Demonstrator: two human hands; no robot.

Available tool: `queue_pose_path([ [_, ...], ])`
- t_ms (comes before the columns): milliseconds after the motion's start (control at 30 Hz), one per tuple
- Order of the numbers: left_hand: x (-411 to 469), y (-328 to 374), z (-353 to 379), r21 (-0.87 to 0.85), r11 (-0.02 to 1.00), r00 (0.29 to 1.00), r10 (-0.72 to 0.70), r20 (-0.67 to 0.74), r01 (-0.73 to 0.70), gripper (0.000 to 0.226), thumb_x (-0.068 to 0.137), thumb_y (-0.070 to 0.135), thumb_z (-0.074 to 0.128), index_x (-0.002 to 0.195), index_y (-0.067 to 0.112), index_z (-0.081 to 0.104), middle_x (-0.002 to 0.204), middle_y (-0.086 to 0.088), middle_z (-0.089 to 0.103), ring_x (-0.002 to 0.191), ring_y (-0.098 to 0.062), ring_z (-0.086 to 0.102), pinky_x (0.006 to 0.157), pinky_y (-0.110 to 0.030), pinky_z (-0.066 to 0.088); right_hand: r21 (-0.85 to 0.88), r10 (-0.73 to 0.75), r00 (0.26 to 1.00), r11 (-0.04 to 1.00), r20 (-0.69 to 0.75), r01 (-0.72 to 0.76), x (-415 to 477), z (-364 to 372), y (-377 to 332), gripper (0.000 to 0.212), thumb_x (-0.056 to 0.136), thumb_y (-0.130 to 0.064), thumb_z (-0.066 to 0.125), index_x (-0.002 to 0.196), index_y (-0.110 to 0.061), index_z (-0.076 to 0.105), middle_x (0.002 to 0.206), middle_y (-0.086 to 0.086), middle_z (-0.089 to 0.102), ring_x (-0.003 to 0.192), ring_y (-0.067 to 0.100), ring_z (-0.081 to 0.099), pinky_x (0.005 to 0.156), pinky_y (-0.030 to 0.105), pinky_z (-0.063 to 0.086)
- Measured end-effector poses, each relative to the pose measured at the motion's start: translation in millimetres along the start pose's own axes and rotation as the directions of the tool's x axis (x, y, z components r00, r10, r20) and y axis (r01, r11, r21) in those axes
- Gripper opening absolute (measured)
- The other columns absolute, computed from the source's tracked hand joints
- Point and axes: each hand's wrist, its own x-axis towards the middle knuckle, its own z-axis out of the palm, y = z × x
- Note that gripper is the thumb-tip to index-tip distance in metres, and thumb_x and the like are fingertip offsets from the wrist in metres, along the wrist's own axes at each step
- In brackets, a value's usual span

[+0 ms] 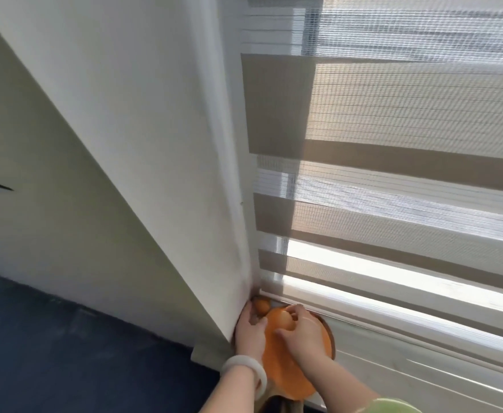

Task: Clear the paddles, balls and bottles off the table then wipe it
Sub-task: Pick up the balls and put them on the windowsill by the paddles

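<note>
An orange paddle lies on the window sill in the corner by the wall, its handle pointing towards me. A brown rim shows at its right edge, perhaps a second paddle beneath it. My left hand, with a white bangle on the wrist, reaches into the corner, its fingers and thumb curled round an orange ball. My right hand is over the paddle face, and its fingers and thumb hold a second orange ball.
A white wall column stands right against my left hand. A striped roller blind hangs just behind the sill. The dark blue table top lies at the lower left.
</note>
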Motion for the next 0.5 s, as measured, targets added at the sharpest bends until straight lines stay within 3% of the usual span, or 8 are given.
queue_pose_path([
  [100, -12, -4, -4, 0.015, 1.0, 1.0, -0.005, -0.027, 0.005, 0.049, 0.095, 0.003, 0.052, 0.137, 0.027, 0.049, 0.132, 0.007, 0.053, 0.127, -0.019, 0.049, 0.115, -0.04, 0.034, 0.05, -0.006, 1.0, 0.999, 0.021, 0.005, 1, 10, -9, 0.037, 0.082, -0.028, 0.073, 0.112, -0.033, 0.053, 0.11, -0.002, 0.059, 0.098, 0.015, 0.053, 0.091, 0.029, 0.047],
  [233, -32, -25, -17, 0.026, 0.999, 0.999, -0.04, -0.002, 0.04, 0.052, 0.096, 0.001, 0.051, 0.14, 0.029, 0.046, 0.139, 0.005, 0.052, 0.13, -0.018, 0.047, 0.114, -0.04, 0.036, 0.031, -0.046, 0.997, 0.999, 0.055, 0.044, 6, 18, -24, 0.049, 0.087, -0.025, 0.069, 0.133, -0.022, 0.052, 0.124, 0.001, 0.061, 0.114, 0.019, 0.056, 0.092, 0.022, 0.041],
  [333, -39, -32, -23, 0.042, 0.996, 0.997, -0.077, -0.002, 0.077, 0.053, 0.096, 0.001, 0.052, 0.139, 0.031, 0.044, 0.141, 0.004, 0.051, 0.129, -0.017, 0.048, 0.113, -0.039, 0.037, -0.014, -0.08, 0.994, 0.997, 0.074, 0.081, 9, 18, -36, 0.042, 0.09, -0.026, 0.064, 0.131, -0.022, 0.057, 0.127, 0.001, 0.062, 0.118, 0.021, 0.056, 0.092, 0.022, 0.039],
  [400, -45, -33, -25, 0.081, 0.996, 0.999, -0.048, 0.002, 0.048, 0.051, 0.097, 0.003, 0.052, 0.138, 0.032, 0.044, 0.135, 0.008, 0.052, 0.124, -0.014, 0.048, 0.111, -0.032, 0.037, -0.064, -0.111, 0.988, 0.991, 0.103, 0.118, 11, 18, -41, 0.035, 0.089, -0.024, 0.06, 0.124, -0.027, 0.063, 0.121, -0.001, 0.066, 0.109, 0.019, 0.06, 0.091, 0.024, 0.044],
  [500, -51, -35, -32, 0.088, 0.996, 1.0, -0.028, 0.004, 0.028, 0.042, 0.098, 0.005, 0.051, 0.122, 0.04, 0.05, 0.117, 0.013, 0.058, 0.106, -0.007, 0.054, 0.098, -0.02, 0.041, -0.134, -0.135, 0.978, 0.978, 0.161, 0.157, 16, 20, -46, 0.025, 0.085, -0.02, 0.056, 0.102, -0.031, 0.07, 0.102, -0.002, 0.071, 0.086, 0.015, 0.061, 0.079, 0.027, 0.051],
])
